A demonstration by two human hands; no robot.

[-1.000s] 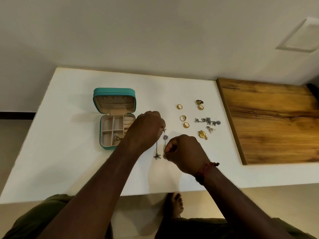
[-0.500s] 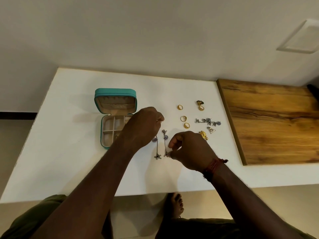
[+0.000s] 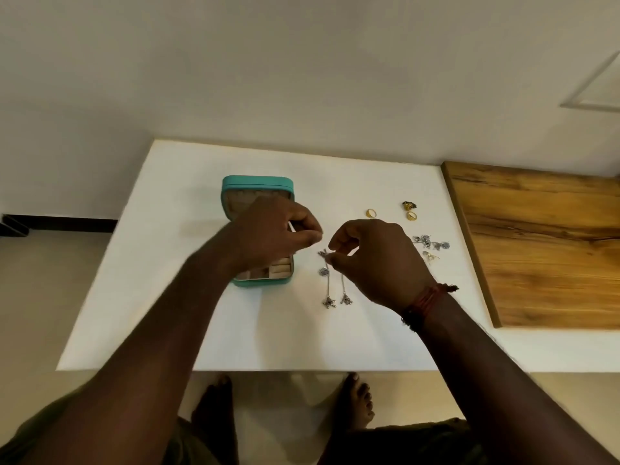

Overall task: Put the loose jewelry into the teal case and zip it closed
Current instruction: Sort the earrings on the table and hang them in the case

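On the white table [image 3: 141, 297], centre: teal case [image 3: 257, 184] open, lid standing up at the far side, tray of small compartments facing up. My left hand [image 3: 275, 231] hovers over the tray and hides most of it. Its fingers are curled, thumb pressed to forefinger tip (whether anything small sits in that pinch, I cannot tell). Just right of the case are the long silver earrings [image 3: 329, 302], two running side by side, tassel ends toward me. My right hand [image 3: 380, 260] pinches at their far end with thumb and forefinger, other fingers curled; which of the two I have, unclear. Red thread band [image 3: 424, 302] on that wrist. Beyond my right hand, well apart from the case: two gold rings [image 3: 370, 213], a dark gold piece [image 3: 409, 205], a silver cluster [image 3: 431, 242]. Wooden board [image 3: 543, 246] lies along the table's right side.
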